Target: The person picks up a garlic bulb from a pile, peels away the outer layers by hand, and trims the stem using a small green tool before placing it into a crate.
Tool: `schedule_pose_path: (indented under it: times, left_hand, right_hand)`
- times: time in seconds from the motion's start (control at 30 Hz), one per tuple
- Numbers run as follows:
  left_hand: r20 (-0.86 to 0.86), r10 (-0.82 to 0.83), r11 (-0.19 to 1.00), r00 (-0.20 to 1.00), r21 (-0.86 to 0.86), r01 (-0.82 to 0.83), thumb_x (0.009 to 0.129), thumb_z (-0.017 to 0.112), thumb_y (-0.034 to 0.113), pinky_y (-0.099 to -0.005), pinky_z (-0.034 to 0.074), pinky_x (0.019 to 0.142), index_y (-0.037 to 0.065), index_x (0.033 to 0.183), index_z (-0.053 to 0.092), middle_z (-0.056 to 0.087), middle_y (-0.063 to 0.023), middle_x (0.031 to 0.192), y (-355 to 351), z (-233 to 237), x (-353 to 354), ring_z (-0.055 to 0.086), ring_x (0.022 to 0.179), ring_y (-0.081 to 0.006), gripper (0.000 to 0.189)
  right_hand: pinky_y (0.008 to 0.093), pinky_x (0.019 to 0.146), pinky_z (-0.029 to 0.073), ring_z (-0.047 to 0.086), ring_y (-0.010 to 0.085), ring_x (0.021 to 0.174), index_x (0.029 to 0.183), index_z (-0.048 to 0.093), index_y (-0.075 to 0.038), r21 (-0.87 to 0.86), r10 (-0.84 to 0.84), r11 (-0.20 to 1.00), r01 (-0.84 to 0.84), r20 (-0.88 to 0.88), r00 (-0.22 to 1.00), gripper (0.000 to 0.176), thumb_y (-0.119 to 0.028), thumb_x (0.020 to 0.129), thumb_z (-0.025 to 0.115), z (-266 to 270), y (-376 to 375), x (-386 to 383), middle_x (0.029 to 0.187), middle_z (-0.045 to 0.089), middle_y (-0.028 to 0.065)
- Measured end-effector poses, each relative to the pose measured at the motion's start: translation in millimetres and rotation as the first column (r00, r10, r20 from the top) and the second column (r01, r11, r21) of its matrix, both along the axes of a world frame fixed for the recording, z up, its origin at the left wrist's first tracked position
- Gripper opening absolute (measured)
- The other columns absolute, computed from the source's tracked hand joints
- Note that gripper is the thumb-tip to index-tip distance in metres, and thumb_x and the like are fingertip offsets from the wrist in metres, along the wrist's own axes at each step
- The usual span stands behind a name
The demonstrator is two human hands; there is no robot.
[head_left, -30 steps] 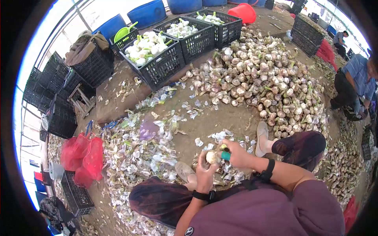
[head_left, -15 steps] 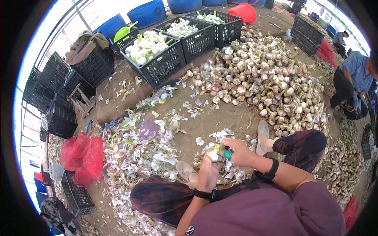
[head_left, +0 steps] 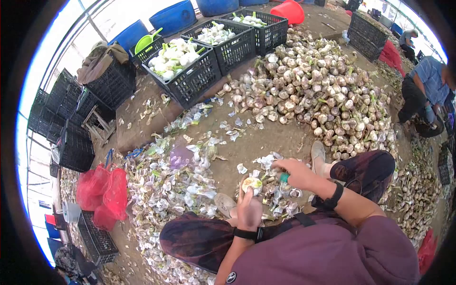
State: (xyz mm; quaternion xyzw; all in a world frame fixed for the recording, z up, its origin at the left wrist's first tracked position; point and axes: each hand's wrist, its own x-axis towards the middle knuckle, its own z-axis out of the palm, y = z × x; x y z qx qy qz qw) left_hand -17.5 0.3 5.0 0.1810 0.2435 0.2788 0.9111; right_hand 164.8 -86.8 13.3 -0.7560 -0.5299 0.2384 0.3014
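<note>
A garlic bulb with a pale, yellowish-green face is held in my left hand, between thumb and fingers. To its right, apart from the bulb, is my right hand, its index finger stretched to the left and something green wrapped at a finger or thumb. Whether that hand grips a small tool cannot be made out. Loose garlic peels lie below and left of the hands. A big heap of unpeeled garlic rises beyond my right foot.
Black crates of whitish garlic stand in a row at the back, near a green scoop and a red bucket. Red net bags lie at left. A co-worker sits at right; another person is farther back.
My right hand has drawn away from the bulb to the right, its index finger now extended. In my left hand the bulb now shows its pale face upward. The view has shifted slightly.
</note>
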Motion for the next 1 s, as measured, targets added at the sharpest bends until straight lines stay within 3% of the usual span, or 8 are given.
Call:
schedule_pose_path:
  times: [0.1,0.2,0.27,0.3,0.47,0.67,0.93,1.0]
  left_hand:
    - [-0.052,-0.006,0.998,0.999,0.059,0.009,0.088,0.047,0.005,-0.0383,0.034,0.1,0.004,0.137,0.028,0.043,-0.0138,0.127,-2.5,0.7,2.6,0.046,0.115,-0.025,0.052]
    - [-0.092,-0.065,0.98,0.994,0.183,0.081,0.087,0.053,0.012,-0.0367,0.037,0.098,0.002,0.138,0.023,0.044,-0.0129,0.128,-3.6,-2.8,1.1,0.046,0.116,-0.0244,0.06]
    - [-0.24,-0.028,0.866,0.97,0.479,0.143,0.085,0.055,0.009,-0.036,0.037,0.099,0.001,0.138,0.023,0.043,-0.0133,0.128,-0.8,-22.3,-1.5,0.045,0.117,-0.0227,0.062]
    - [-0.304,0.011,0.775,0.953,0.605,0.184,0.084,0.056,0.007,-0.0357,0.037,0.099,0.0,0.138,0.023,0.042,-0.0135,0.129,0.1,-31.4,-1.6,0.044,0.117,-0.0219,0.064]
    - [-0.262,0.159,0.766,0.952,0.641,0.049,0.077,0.058,-0.006,-0.0303,0.041,0.094,0.0,0.131,0.032,0.046,-0.0109,0.122,-5.9,-19.3,2.5,0.047,0.112,-0.019,0.06]
    - [-0.294,0.173,0.85,0.94,0.527,0.008,0.076,0.059,-0.005,-0.0301,0.042,0.092,-0.002,0.128,0.035,0.048,-0.0109,0.119,-4.9,-13.0,-0.3,0.05,0.108,-0.0185,0.056]
    - [-0.111,-0.019,0.991,0.994,0.132,0.033,0.088,0.052,0.003,-0.0291,0.042,0.09,0.001,0.13,0.037,0.048,-0.0091,0.121,-2.1,-18.8,-6.2,0.05,0.109,-0.0173,0.045]
    - [-0.098,-0.053,0.996,0.994,0.063,0.06,0.089,0.056,0.017,-0.0326,0.042,0.091,0.002,0.13,0.035,0.049,-0.0092,0.122,-2.2,-16.4,-6.5,0.051,0.108,-0.0202,0.048]
  right_hand:
    - [0.0411,0.077,0.044,0.055,0.0361,0.09,0.104,0.053,-0.002,0.115,0.057,0.991,-0.067,0.088,0.994,0.037,-0.026,0.079,0.066,8.0,6.3,-25.8,0.095,0.058,0.0187]
    - [0.0343,0.071,0.044,0.053,0.0228,0.08,0.097,0.052,-0.003,0.031,-0.124,0.989,0.143,-0.336,0.934,0.037,-0.029,0.078,0.07,1.0,16.6,-44.9,0.089,0.056,0.0126]
    - [0.0279,0.058,0.042,0.052,0.0114,0.068,0.098,0.053,0.0,-0.105,-0.251,0.966,0.234,-0.581,0.774,0.042,-0.031,0.078,0.072,-3.3,21.9,-45.7,0.079,0.058,0.0067]
    - [0.0275,0.057,0.042,0.051,0.0106,0.068,0.097,0.054,0.0,-0.14,-0.297,0.952,0.27,-0.63,0.718,0.04,-0.03,0.078,0.072,-3.2,24.2,-46.5,0.078,0.057,0.0061]
    - [0.0267,0.055,0.04,0.048,0.0083,0.067,0.088,0.055,0.0,-0.246,-0.387,0.915,0.32,-0.759,0.523,0.031,-0.026,0.08,0.071,5.4,32.5,-51.6,0.076,0.058,0.0043]
    - [0.0285,0.06,0.042,0.049,0.0102,0.068,0.09,0.055,0.0,-0.051,-0.236,0.966,0.252,-0.56,0.794,0.022,-0.018,0.083,0.066,14.6,27.9,-48.7,0.074,0.058,0.0055]
    - [0.0307,0.065,0.043,0.053,0.0159,0.07,0.093,0.055,-0.002,0.148,-0.015,0.986,0.083,-0.412,0.911,0.014,-0.011,0.085,0.061,22.2,19.6,-37.8,0.08,0.06,0.01]
    - [0.0319,0.065,0.044,0.055,0.0198,0.069,0.093,0.055,-0.002,0.184,0.032,0.982,0.032,-0.331,0.943,0.015,-0.013,0.084,0.061,19.1,18.1,-33.8,0.079,0.06,0.0124]
